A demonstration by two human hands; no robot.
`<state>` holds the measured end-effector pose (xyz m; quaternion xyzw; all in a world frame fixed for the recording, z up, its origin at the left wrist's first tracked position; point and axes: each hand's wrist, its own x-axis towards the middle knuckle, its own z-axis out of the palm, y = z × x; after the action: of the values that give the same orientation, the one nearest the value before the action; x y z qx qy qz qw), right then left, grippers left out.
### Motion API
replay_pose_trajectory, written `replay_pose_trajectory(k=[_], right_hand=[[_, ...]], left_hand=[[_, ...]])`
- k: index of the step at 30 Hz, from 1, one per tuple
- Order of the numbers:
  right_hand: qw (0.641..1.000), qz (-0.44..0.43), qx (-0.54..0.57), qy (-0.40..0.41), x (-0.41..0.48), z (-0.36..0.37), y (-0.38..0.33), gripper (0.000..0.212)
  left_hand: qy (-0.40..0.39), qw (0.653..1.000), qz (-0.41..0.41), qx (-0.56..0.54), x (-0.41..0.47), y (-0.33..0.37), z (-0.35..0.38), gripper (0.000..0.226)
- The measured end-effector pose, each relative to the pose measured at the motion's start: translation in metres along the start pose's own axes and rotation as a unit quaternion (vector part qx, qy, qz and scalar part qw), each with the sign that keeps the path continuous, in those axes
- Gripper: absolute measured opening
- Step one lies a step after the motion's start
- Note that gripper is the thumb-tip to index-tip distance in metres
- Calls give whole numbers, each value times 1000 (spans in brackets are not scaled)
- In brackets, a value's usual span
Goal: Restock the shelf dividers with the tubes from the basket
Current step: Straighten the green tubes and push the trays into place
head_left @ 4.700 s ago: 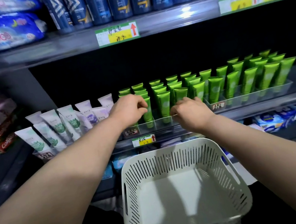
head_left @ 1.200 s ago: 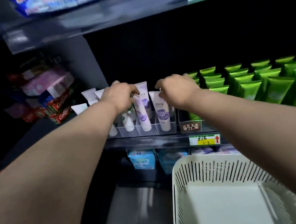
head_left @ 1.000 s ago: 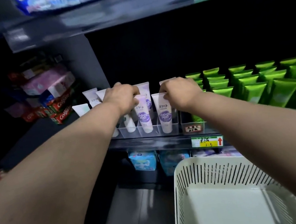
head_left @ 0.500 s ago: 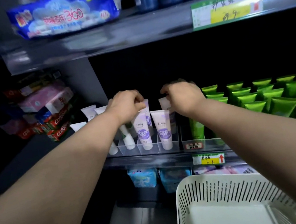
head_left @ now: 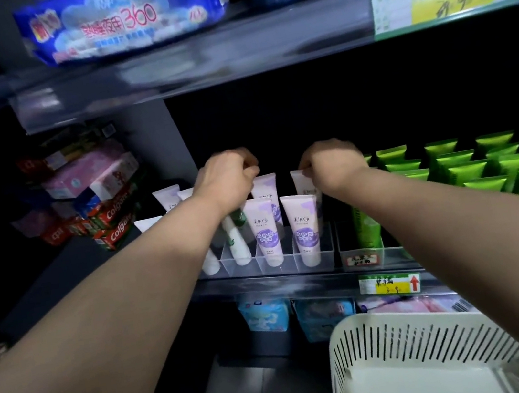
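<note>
Both left hand [head_left: 225, 181] and right hand [head_left: 331, 164] reach deeper among purple tubes [head_left: 303, 226].

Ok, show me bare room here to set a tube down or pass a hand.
Bare: the basket floor, and the dark shelf in front of the Colgate boxes, left of the white tubes. Open air above the purple tubes, under the upper shelf. Crowded: the green tubes, packed tight, and the purple lanes' fronts.

White-and-purple tubes [head_left: 265, 229] upright, caps down, in clear dividers [head_left: 290, 261] just below left hand [head_left: 226, 179] and right hand [head_left: 331, 163]; white slotted basket [head_left: 394, 345] nearer, lower right.
</note>
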<state>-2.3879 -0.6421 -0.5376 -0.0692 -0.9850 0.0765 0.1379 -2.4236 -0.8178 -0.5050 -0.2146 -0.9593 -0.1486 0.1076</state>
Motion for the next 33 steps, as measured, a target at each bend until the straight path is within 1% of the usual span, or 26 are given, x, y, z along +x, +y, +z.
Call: replay_pose_trajectory(k=[6,13,18,22,25,28,30,33], right_hand=[[1000,7,16,-12,-1,-4,4,31],[999,-2,20,-29,-3,-7,2,36],[1000,-8,18,-20,-7,-11,-2,41],[998,-51,24,3,-12,-18,-17,40],[994,-102,25,25,-21,-20,-38,36],[989,-147,20,21,-26,-16,-62,31],[987,-158,13,13,-23,-11,-78,28],[989,-147,13,-7,-13,1,-105,33]], left_hand=[[6,1000,2,6,0,-10,1,25],[17,1000,-24,8,-5,-23,-7,24],[29,999,-28,13,-12,-31,-12,24],[24,999,-31,19,-21,-45,-19,29],[18,998,-54,25,-30,-58,-24,29],[6,997,-74,28,-33,-74,-25,30],[0,997,-71,32,-32,-80,-24,32],[3,997,-69,29,-29,-88,-22,30]])
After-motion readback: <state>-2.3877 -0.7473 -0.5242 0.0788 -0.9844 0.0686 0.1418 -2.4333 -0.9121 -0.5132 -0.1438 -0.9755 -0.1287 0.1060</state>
